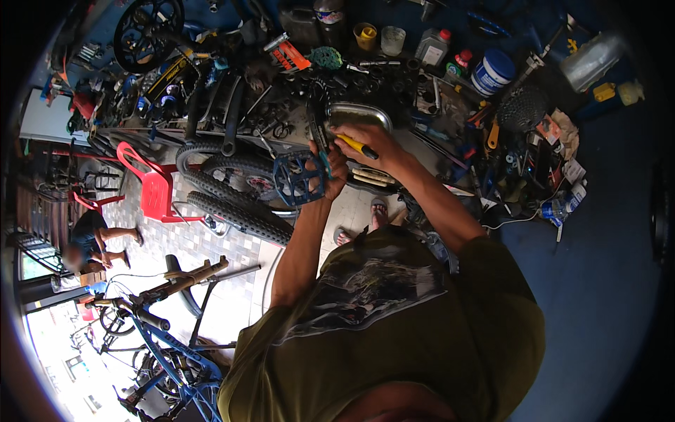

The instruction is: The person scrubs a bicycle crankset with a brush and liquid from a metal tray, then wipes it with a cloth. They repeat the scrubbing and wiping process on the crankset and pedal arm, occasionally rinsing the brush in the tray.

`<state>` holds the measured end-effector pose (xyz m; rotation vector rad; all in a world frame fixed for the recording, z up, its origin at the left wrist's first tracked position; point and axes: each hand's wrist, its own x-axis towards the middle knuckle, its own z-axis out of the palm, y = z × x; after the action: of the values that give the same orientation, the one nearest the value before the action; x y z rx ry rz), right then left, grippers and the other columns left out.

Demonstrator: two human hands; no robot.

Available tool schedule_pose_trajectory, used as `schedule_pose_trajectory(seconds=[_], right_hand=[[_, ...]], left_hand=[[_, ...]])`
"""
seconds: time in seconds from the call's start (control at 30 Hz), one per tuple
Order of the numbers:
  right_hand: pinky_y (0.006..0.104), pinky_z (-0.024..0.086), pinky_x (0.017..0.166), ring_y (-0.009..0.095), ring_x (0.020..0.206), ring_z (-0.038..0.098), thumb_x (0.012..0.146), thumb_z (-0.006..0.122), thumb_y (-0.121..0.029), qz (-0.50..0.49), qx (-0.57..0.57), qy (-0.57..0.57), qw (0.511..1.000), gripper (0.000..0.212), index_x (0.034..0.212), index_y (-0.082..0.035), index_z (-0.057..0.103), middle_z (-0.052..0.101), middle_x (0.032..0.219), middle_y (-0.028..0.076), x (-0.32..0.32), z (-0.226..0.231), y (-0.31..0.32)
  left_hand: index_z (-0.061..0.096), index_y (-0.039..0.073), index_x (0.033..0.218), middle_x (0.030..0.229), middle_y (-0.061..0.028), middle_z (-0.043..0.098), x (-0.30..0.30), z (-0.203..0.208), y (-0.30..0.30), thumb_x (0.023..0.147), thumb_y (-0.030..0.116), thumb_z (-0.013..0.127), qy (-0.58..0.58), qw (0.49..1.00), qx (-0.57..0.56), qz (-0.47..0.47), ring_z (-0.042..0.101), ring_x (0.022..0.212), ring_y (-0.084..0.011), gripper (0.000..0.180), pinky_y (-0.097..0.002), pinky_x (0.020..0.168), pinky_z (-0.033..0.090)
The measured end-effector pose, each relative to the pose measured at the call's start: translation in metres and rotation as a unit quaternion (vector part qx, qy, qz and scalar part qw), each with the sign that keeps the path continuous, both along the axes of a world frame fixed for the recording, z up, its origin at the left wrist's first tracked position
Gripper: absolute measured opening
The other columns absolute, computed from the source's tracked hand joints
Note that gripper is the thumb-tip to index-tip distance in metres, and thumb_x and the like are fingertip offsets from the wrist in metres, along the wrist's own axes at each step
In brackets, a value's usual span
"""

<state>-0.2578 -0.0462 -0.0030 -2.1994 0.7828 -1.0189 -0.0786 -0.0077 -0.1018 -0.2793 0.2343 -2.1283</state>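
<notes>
In front of my chest, my left hand [332, 177] is closed around a dark crank arm [316, 126]. A blue platform pedal [290, 180] hangs beside that hand, seemingly attached to the arm's lower end. A slim teal piece [325, 163] shows at my left fingers; its kind is unclear. My right hand [373, 143] grips a yellow-and-black handled tool [358, 146], its working end hidden near the crank arm. The two hands are close together over the bench edge. Just beyond them lies a shiny metal tray [362, 111].
The bench is crowded with tools and parts, including a white-and-blue tub [492, 72] and a cassette [522, 107]. Bike tyres [239, 214] stand left of my forearm, near a red chair [155, 186]. A blue bicycle [165, 352] is at lower left; another person [91, 235] sits beyond.
</notes>
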Motion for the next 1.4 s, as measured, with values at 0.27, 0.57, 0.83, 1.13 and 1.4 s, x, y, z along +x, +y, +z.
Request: schedule_pose_trajectory(seconds=[0.27,0.57,0.83,1.13,1.4], right_hand=[[0.0416,0.054,0.074,0.036,0.088,0.069,0.089,0.071,-0.003,-0.040,-0.035,-0.044,0.998,0.024,0.112,-0.004,0.064,0.069,0.098,0.016,0.006,0.013,0.003],[0.0391,0.057,0.075,0.034,0.090,0.072,0.092,0.071,-0.006,-0.013,-0.073,-0.001,0.997,0.026,0.117,-0.002,0.066,0.072,0.103,0.017,-0.004,0.005,-0.001],[0.0399,0.056,0.075,0.036,0.090,0.070,0.091,0.071,-0.006,0.025,-0.097,-0.015,0.995,0.032,0.123,-0.003,0.064,0.070,0.104,0.018,-0.001,0.009,-0.008],[0.0409,0.055,0.075,0.036,0.088,0.070,0.092,0.071,-0.007,0.017,-0.099,-0.039,0.994,0.030,0.121,-0.004,0.064,0.070,0.102,0.017,0.003,0.015,0.007],[0.0418,0.056,0.075,0.036,0.090,0.070,0.092,0.071,-0.008,0.031,-0.076,-0.007,0.997,0.030,0.121,-0.003,0.064,0.070,0.103,0.018,0.003,0.014,0.002]], left_hand=[[0.060,-0.001,0.113,0.077,-0.0019,0.046,0.008,0.011,0.000,0.101,0.054,0.055,-0.024,1.000,-0.009,0.015,0.046,0.065,-0.0145,0.057,-0.0280,0.054,0.040],[0.062,-0.001,0.111,0.074,-0.0017,0.045,0.003,0.026,0.004,0.101,0.055,0.055,-0.045,0.999,0.011,0.020,0.044,0.064,-0.0144,0.058,-0.0285,0.051,0.037],[0.061,-0.001,0.112,0.074,-0.0027,0.046,0.008,0.025,0.000,0.102,0.058,0.051,-0.074,0.997,-0.027,0.025,0.045,0.064,-0.0147,0.061,-0.0280,0.051,0.037],[0.062,-0.002,0.110,0.072,-0.0019,0.045,0.009,0.032,0.009,0.102,0.057,0.050,-0.055,0.997,-0.050,0.018,0.045,0.063,-0.0153,0.060,-0.0281,0.052,0.039],[0.062,-0.001,0.112,0.075,-0.0019,0.046,0.011,0.024,0.012,0.103,0.057,0.050,-0.060,0.997,-0.034,0.025,0.044,0.064,-0.0142,0.060,-0.0278,0.053,0.038]])
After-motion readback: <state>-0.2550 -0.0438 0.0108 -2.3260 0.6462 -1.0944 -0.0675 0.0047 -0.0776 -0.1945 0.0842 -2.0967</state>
